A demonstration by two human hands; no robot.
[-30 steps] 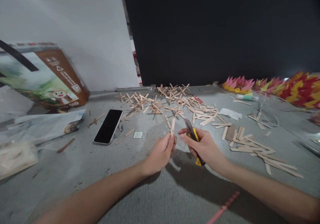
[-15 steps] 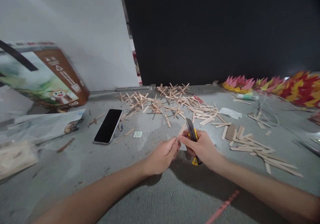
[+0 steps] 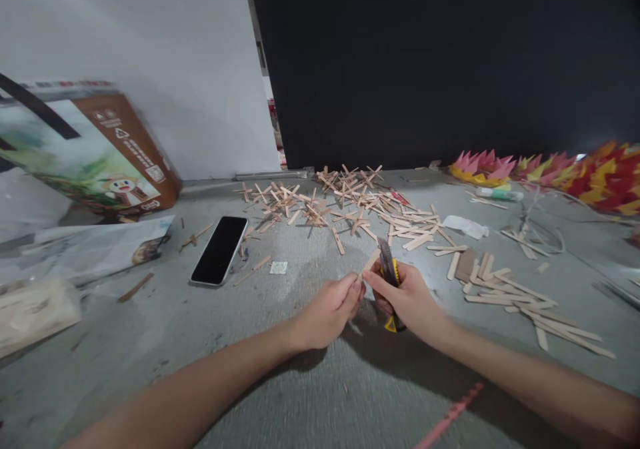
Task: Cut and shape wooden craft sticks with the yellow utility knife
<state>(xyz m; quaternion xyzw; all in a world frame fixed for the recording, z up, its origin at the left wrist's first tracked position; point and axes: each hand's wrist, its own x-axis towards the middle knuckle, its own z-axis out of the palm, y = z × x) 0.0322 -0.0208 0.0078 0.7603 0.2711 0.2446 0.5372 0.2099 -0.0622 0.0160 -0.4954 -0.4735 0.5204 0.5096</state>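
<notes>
Low over the middle of the grey table, my left hand point(image 3: 331, 310) is closed on the lower end of a wooden popsicle stick point(image 3: 371, 263), whose upper part sticks out toward the far side. Close beside it, my right hand point(image 3: 407, 295) grips a yellow and black box cutter point(image 3: 388, 265), its tip pointing up and away from me. The right thumb and fingertips come very near the stick; whether they touch it I cannot tell. Behind both hands lies a heap of popsicle sticks point(image 3: 410, 225), several joined into crossed shapes point(image 3: 283, 199).
Left of the hands lie a black-screened phone point(image 3: 219, 251) and a small pale packet point(image 3: 279, 267). A printed paper bag point(image 3: 135, 149) stands at far left. More loose sticks point(image 3: 510, 295) spread to the right, below pink and yellow paper petals point(image 3: 483, 167). A pink strip point(image 3: 450, 414) lies near the front.
More of the popsicle stick now shows above my left hand. My right hand and the box cutter have shifted slightly right, and the whole view has moved a little.
</notes>
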